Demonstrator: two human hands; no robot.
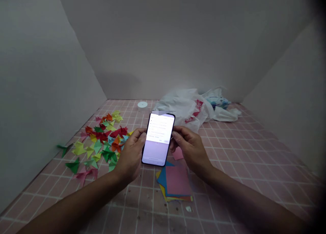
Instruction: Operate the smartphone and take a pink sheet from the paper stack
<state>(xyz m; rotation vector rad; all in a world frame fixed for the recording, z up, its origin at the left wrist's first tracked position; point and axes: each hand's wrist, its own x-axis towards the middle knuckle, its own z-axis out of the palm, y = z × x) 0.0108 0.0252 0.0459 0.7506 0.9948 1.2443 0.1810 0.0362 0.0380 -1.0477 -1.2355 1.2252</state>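
A smartphone (158,140) with a lit screen is held upright in front of me, tilted slightly. My left hand (131,156) grips its left edge, thumb at the front and fingers behind. On the opposite edge, my right hand (191,149) closes with thumb and fingers. The text on the screen is too small to read. Below the phone lies a stack of coloured paper squares (178,181), pink on top with blue and yellow beneath. Left of my left hand spreads a pile of folded paper cranes (102,135) in red, green, yellow, orange and pink.
Crumpled white plastic bags (183,103) with red print lie against the back wall. A white round container (142,105) stands to their left. A small white scrap (188,209) lies before the paper stack. Pale walls enclose the pink tiled surface (244,162).
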